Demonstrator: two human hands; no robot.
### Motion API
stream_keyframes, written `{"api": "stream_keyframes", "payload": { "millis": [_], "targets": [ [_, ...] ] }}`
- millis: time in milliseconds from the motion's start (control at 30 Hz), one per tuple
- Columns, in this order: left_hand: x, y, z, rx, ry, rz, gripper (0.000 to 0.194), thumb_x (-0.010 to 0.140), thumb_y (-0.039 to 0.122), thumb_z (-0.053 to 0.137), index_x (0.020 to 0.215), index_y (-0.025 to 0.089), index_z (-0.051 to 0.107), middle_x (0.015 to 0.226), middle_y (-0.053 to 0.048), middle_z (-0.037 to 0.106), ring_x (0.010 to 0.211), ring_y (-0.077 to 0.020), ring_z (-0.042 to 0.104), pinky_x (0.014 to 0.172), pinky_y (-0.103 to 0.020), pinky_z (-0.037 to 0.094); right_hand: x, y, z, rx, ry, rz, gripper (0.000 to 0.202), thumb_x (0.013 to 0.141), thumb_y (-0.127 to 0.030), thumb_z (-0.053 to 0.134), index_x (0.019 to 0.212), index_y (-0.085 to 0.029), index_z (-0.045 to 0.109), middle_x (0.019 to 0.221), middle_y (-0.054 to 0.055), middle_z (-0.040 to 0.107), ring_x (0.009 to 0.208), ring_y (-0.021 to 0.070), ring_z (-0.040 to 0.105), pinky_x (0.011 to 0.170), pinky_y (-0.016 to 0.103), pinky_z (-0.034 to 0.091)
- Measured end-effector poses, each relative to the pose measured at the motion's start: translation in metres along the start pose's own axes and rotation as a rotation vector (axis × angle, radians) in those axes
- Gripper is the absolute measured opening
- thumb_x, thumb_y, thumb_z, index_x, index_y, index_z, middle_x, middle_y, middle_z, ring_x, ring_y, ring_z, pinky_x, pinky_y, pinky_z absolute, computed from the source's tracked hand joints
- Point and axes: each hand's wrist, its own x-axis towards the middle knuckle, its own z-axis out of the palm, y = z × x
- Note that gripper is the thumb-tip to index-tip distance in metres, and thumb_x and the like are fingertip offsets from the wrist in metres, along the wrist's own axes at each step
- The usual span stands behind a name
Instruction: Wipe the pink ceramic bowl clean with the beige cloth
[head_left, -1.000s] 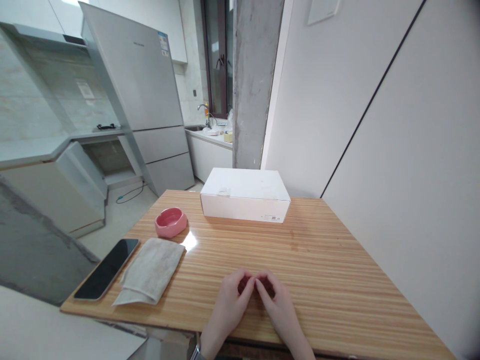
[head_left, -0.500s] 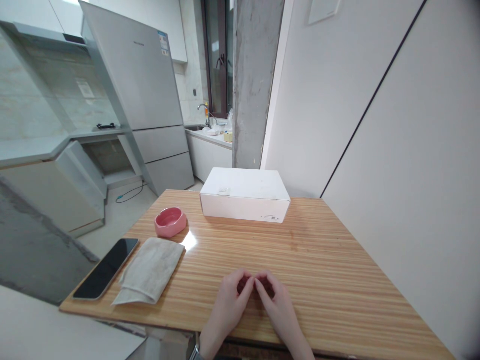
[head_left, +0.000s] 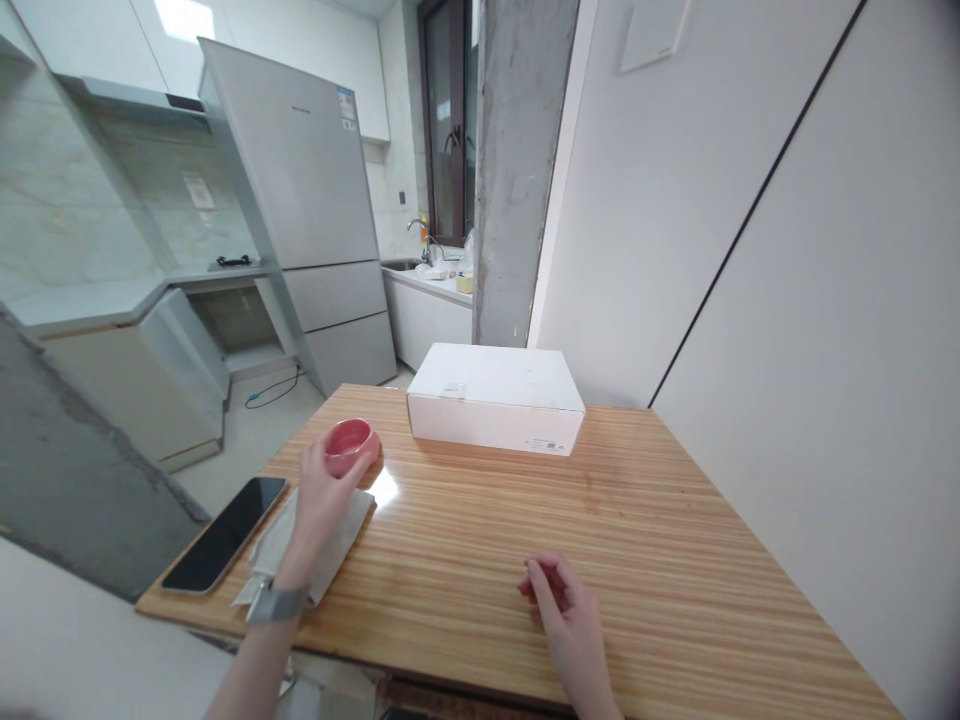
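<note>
My left hand [head_left: 324,497] reaches over the folded grey cloth [head_left: 341,545] to the pink bowl [head_left: 349,441]. Its thumb lies along the bowl's near right side and its fingers are at the left side, partly hidden, so the hand is closed around the bowl, which stands upright on the table. My right hand [head_left: 564,605] rests near the table's front edge with fingers curled and the thumb against the index finger. Nothing shows in it. Part of the cloth is covered by my left hand and wrist.
A black-screened phone [head_left: 225,535] lies at the left edge of the wooden table [head_left: 660,540]. At the back stands a closed white box [head_left: 495,400]. A white wall [head_left: 810,330] borders the right side. Beyond are a fridge [head_left: 315,180] and a grey pillar [head_left: 517,180].
My hands have come apart from touching fingertips. The left has moved forward and left onto the bowl; the right stays near the front edge. The view has shifted slightly.
</note>
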Motion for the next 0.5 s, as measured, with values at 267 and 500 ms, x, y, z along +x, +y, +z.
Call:
{"api": "stream_keyframes", "payload": {
  "millis": [267,500],
  "targets": [
    [0.065,-0.066,0.014,0.215,-0.249,-0.120,0.108,0.060,0.053,0.077,0.145,0.011,0.026,0.148,-0.022,0.034,0.135,-0.0350,0.037,0.111,-0.045,0.032,0.000,-0.003,0.000,0.015,0.005,0.004,0.031,0.085,-0.052,0.058,0.086,-0.021,0.063,0.069,0.004,0.067,0.068,0.0202,0.066,0.063,0.028,0.050],
    [0.061,-0.066,0.020,0.193,-0.163,-0.138,0.101,0.052,0.046,0.081,0.137,0.012,0.037,0.135,-0.019,0.051,0.125,-0.0342,0.049,0.105,-0.045,0.038,-0.001,0.000,-0.001,0.032,0.007,0.008,0.031,0.085,-0.051,0.058,0.088,-0.021,0.063,0.070,0.003,0.066,0.070,0.0198,0.065,0.066,0.028,0.050]
  ]
}}
